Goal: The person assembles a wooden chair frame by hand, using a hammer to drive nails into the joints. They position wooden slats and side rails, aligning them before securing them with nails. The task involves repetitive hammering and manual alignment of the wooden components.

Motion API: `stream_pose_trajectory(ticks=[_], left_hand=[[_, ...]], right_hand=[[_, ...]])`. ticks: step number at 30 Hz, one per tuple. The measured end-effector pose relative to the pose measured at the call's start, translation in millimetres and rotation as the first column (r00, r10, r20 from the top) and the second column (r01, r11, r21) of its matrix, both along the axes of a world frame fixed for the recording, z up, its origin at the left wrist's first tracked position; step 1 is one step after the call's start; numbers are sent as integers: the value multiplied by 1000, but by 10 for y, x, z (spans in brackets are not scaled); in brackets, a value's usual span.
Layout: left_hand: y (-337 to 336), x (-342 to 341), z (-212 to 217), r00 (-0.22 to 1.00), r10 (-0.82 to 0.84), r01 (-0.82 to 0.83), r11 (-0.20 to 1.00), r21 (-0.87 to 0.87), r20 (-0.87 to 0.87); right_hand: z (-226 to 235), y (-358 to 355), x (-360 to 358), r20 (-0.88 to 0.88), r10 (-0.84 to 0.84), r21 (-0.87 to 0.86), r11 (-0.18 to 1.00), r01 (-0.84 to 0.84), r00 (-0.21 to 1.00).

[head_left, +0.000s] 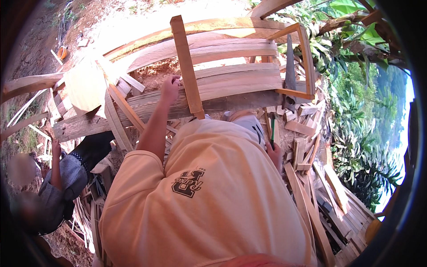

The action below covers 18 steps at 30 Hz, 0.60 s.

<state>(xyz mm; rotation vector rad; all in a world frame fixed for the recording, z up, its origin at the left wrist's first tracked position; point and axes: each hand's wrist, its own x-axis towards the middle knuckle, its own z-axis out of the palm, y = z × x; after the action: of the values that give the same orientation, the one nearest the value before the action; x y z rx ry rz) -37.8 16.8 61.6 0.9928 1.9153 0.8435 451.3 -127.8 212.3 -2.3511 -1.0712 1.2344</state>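
Observation:
My left hand (170, 90) is over the workbench beam, just left of an orange-brown wooden batten (184, 62). Its fingers are pinched together near the batten's edge, and whatever they hold is too small to make out. The batten lies across several pale boards (235, 80) on the bench. Low beside my right thigh, my right hand (274, 153) grips a green-handled hammer (272, 127), its small head pointing away from me. A handsaw (290, 71) lies at the bench's right end, next to a narrow wooden frame (306, 58).
Offcuts and long strips (307, 129) cover the ground at the right. Leaning boards (118, 102) cross the bench's left end, beside a sunlit pale panel (84, 86). Another person (66, 173) is at the lower left, one hand (56, 149) by the bench. Leafy plants (356, 129) grow at the right.

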Motion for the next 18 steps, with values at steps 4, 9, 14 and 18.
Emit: stream_pose_trajectory(ticks=[4, 9, 14, 18], left_hand=[[70, -182, -214, 990, -91, 89, 996, -24, -110], [227, 120, -107, 933, -180, 310, 840, 445, -311], [617, 415, 180, 595, -533, 727, 675, 121, -602], [750, 491, 43, 569, -565, 770, 621, 146, -597]], right_hand=[[-9, -30, -10, -17, 11, 8, 1000, -11, 1000], [-207, -205, 174, 21, -27, -12, 1000, 28, 999], [-433, -268, 436, 154, 75, -62, 996, -66, 985], [-240, -85, 289, 140, 49, -48, 998, -43, 989]])
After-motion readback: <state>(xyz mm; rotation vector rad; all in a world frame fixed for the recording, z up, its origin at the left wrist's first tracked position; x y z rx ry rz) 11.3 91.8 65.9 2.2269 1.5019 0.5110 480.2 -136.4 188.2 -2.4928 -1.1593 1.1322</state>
